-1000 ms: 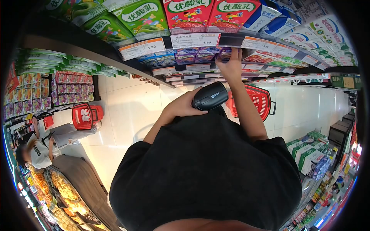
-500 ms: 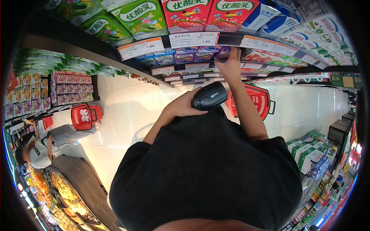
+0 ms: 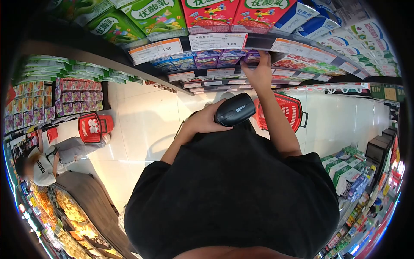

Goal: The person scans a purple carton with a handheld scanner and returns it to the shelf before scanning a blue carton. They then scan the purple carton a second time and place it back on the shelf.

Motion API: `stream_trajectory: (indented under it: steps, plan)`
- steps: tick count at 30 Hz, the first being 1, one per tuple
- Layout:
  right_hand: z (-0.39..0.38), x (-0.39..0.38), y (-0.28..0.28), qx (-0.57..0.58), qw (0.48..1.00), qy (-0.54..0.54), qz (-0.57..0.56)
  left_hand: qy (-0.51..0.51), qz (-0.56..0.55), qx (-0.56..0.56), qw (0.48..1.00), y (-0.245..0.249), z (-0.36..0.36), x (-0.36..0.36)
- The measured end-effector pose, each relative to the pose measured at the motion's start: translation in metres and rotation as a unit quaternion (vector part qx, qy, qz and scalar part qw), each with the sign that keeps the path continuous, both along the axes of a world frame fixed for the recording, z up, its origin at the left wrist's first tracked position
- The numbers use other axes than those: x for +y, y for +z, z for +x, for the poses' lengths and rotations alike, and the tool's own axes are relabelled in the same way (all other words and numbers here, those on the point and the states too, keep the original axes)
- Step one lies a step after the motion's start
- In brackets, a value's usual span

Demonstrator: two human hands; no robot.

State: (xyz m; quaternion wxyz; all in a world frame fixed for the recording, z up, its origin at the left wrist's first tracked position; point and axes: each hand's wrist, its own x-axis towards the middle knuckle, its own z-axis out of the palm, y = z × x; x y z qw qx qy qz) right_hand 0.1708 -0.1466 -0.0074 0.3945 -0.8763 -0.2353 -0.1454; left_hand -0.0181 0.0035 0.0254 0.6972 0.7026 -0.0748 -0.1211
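My left hand (image 3: 206, 117) is wrapped around a black handheld barcode scanner (image 3: 235, 110), held in front of my chest. My right hand (image 3: 258, 72) reaches up to the shelf below the large cartons. Its thumb and fingers close around a purple drink carton (image 3: 251, 56) at the end of a row, and the fingertips are partly hidden under the shelf edge. Beside that carton stand more purple cartons (image 3: 228, 59) and blue cartons (image 3: 184, 63). Above them, green cartons (image 3: 156, 17) and red cartons (image 3: 211, 17) line the upper shelf, over white price tags (image 3: 218, 42).
A red shopping basket (image 3: 285, 113) is on the floor beyond my right forearm. At left, a person (image 3: 43, 168) stands near another red basket (image 3: 89, 128). Snack packs (image 3: 79, 95) fill the left shelves, and milk boxes (image 3: 345, 170) are stacked at right.
My right hand shifts very slightly while staying around the purple carton. The scanner stays nearly still. At left, the other person's head and arm have moved a little.
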Motion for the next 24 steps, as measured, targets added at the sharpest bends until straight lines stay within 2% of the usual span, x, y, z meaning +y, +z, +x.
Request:
stream_trajectory:
  steps: [5,8,11,14,21,24]
  plan:
    - [0.005,0.004,-0.007,-0.053,0.998,-0.018,0.002,0.018,0.0,-0.005,1.0,-0.005,0.002,-0.003]
    - [0.008,0.005,-0.013,-0.03,0.999,-0.01,0.008,0.04,-0.005,-0.006,0.999,-0.01,0.005,-0.006]
    - [0.012,0.006,-0.019,-0.061,0.998,0.0,0.012,0.053,-0.003,-0.005,0.999,-0.013,0.007,-0.009]
    - [0.013,0.007,-0.016,-0.101,0.995,0.009,0.002,0.055,0.035,-0.026,0.998,-0.013,0.015,-0.014]
    - [0.019,-0.001,-0.031,-0.083,0.996,0.011,-0.04,0.046,-0.001,-0.037,0.998,0.037,0.039,-0.033]
    - [0.018,0.001,-0.02,-0.062,0.996,-0.008,-0.056,0.015,-0.006,0.016,1.0,0.042,0.041,-0.044]
